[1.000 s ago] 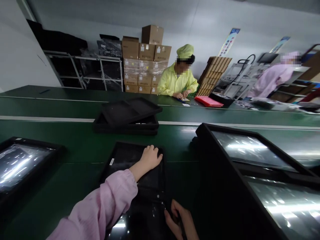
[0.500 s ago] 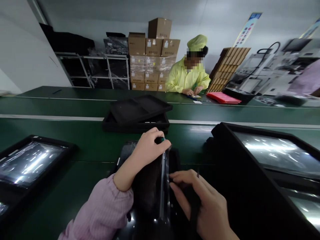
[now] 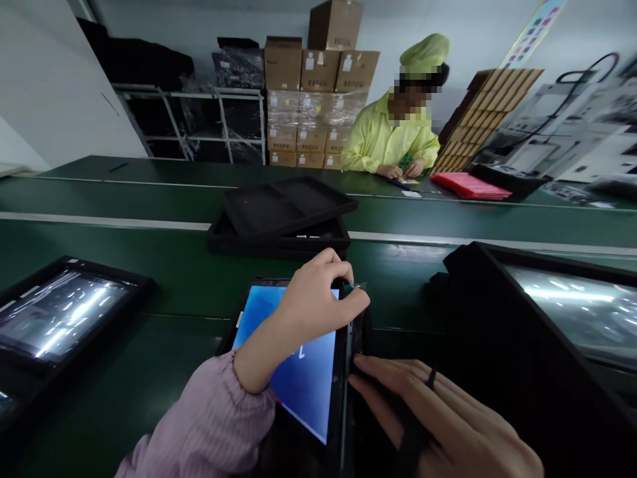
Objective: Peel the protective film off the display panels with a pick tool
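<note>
A tablet-like display (image 3: 311, 392) lies in front of me with its screen lit blue and a white mark on it. My left hand (image 3: 318, 299) reaches across that screen, fingers and thumb curled closed at the upper right corner. Something small and greenish shows between them, along with a bit of clear film. At the right long edge, thumb and forefinger of my right hand (image 3: 442, 411) are pinched together; what lies between the tips is hidden. A dark strip (image 3: 415, 435) runs through the right hand's grip.
Two stacked black trays (image 3: 288, 212) sit beyond the display. A black tray with a film-covered screen (image 3: 74, 309) lies left; a taller black tray stack (image 3: 537, 372) stands right. Across the green bench (image 3: 164, 245), a co-worker in yellow (image 3: 393, 136) handles small items beside red sheets (image 3: 470, 184).
The display's screen has gone from dark to lit blue. Both hands stay at its right edge and appear slightly farther right, while the whole view has shifted.
</note>
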Demonstrator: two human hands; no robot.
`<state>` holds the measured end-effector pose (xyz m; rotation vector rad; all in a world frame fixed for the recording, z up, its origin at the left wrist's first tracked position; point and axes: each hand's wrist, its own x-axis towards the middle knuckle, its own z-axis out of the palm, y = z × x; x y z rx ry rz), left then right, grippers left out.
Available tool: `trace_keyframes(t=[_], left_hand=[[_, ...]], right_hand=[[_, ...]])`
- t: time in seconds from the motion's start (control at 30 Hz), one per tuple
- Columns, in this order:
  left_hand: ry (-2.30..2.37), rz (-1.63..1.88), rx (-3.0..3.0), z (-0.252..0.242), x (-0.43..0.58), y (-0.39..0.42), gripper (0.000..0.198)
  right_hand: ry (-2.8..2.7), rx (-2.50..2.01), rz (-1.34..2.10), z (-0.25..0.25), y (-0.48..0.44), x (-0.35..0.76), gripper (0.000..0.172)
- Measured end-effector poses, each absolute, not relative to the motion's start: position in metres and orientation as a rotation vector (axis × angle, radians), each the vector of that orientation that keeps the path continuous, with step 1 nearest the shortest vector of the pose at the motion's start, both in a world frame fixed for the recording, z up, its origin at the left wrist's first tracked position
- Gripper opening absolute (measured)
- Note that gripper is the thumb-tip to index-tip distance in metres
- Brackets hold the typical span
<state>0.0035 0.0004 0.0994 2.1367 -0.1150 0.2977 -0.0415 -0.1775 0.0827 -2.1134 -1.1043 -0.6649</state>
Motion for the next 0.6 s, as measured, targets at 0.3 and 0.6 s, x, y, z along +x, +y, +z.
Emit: trace_keyframes(t=[0.3,0.6], left_hand=[[-0.149,0.253,2.154,0.098,0.005,-0.004,0.013],[-0.156,0.246,2.171,0.097,0.006,-0.005,0.013]], right_hand=[[-1.147,-2.167,-0.595,0.084,-0.186,-0.043,0.017],[-1.253,-2.184,-0.636,0.083,-0.192,-0.041,0.017]])
